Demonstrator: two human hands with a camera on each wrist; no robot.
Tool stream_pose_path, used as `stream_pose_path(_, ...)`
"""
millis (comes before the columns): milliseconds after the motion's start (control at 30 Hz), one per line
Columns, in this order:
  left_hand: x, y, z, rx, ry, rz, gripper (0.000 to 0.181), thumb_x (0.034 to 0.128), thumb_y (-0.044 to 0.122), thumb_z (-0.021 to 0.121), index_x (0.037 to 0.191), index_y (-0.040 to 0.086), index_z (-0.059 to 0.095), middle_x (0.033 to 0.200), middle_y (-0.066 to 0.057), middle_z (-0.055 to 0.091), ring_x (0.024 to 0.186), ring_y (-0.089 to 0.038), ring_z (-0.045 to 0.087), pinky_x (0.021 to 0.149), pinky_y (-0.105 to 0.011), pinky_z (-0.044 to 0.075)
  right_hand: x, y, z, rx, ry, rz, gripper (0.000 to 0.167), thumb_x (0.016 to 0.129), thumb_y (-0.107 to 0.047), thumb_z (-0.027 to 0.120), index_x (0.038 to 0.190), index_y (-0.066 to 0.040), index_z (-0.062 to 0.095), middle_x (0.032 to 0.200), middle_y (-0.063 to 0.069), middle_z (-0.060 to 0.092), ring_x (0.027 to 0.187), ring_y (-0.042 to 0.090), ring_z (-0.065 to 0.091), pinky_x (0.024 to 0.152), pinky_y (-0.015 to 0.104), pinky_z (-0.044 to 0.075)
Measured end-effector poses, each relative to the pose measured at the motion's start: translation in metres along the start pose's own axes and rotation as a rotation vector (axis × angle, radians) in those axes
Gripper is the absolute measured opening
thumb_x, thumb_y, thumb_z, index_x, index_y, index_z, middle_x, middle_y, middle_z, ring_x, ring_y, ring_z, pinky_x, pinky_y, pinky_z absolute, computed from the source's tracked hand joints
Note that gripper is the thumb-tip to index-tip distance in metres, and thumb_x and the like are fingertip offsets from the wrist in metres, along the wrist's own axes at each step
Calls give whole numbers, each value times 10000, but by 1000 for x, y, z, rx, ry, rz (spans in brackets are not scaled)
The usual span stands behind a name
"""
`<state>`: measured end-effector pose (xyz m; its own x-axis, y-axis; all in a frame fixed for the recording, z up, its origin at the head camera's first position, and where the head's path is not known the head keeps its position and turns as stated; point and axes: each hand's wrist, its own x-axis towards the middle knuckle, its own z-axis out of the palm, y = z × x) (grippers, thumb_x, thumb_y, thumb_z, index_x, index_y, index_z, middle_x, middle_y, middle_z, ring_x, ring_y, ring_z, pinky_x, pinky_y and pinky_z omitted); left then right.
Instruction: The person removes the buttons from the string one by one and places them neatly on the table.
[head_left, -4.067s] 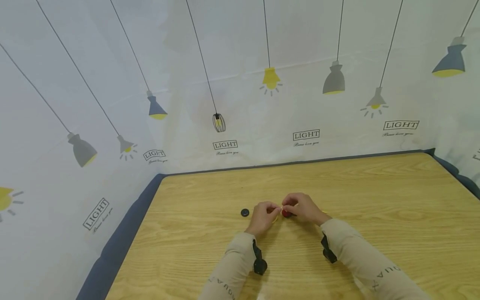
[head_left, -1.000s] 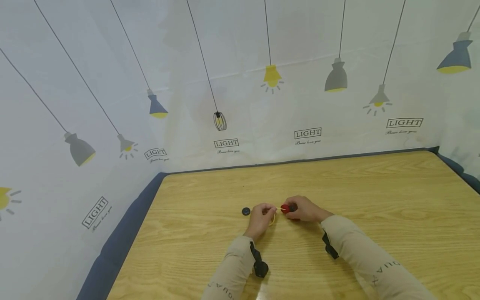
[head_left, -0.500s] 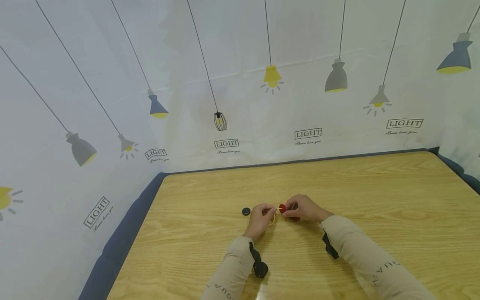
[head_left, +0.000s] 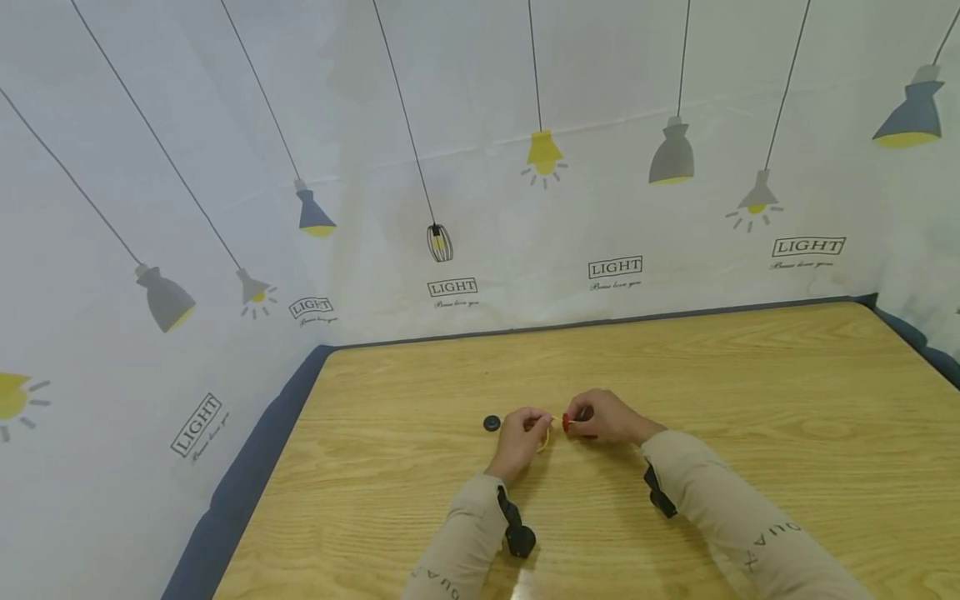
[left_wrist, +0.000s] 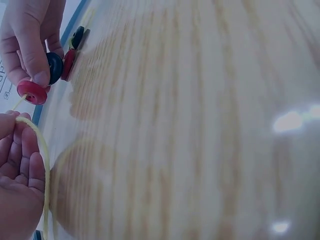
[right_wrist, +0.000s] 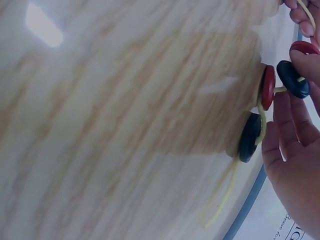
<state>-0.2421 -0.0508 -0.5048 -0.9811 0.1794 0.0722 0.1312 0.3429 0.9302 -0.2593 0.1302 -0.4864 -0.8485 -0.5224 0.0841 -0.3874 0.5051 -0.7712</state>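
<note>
Red button (head_left: 566, 422) on yellow cord (left_wrist: 42, 145), below and right of head-view centre. Fingers of right hand (head_left: 611, 417) pinch it; left hand's (head_left: 519, 437) pinch the cord. Three strung buttons (right_wrist: 268, 87), right-wrist view right. Loose black button (head_left: 491, 423) on counter (head_left: 675, 358), frame-left.

The left sleeve (head_left: 461, 533), on the side of the desk's (head_left: 360, 467) left edge, and the right sleeve (head_left: 735, 500), nearer its right edge, are both pale beige. Dark printed lettering (head_left: 777, 535) marks each, perhaps with "QUA" in it, though too small to read surely. Below the left cuff (head_left: 486, 485) shows a black strap with a rounded black unit (head_left: 521, 541); below the right cuff (head_left: 662, 447), another black unit (head_left: 660, 493).
</note>
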Motion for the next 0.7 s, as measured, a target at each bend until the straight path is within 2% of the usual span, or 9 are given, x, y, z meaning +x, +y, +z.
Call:
stream_pose_path(133, -1, 1, 0, 4, 0, 14, 143, 869, 112, 562, 856, -10, 637, 758, -54, 613, 645, -57, 495, 564, -189, 410, 0, -2, 0, 1, 23, 26, 60, 797, -59, 638, 792, 0, 628, 746, 18, 590, 595, 99, 517, 525, 241, 444)
stream_pose_path(333, -4, 3, 0, 31, -20, -7, 145, 874, 121, 552, 867, 5, 640, 776, -14, 602, 675, -45, 500, 604, -190, 421, 0, -3, 0, -2, 66, 57, 45, 780, -40, 653, 789, -9, 621, 809, 42, 563, 629, 118, 526, 528, 248, 452)
stream_pose_path(567, -6, 4, -1, 45, -48, -8, 162, 888, 155, 538, 891, 29, 640, 782, 2, 597, 672, -52, 505, 605, -205, 425, -2, -3, 0, -37, 96, 7, 44, 778, -35, 650, 780, -64, 617, 837, 43, 556, 690, 132, 531, 582, 254, 458)
stream_pose_path(700, -7, 3, -1, 57, -55, -1, 174, 895, 174, 527, 899, 41, 640, 767, 18, 596, 647, -42, 498, 589, -200, 421, -3, -4, 0, -28, 104, -18, 41, 783, -62, 651, 789, -53, 611, 858, 55, 562, 704, 148, 538, 580, 252, 459)
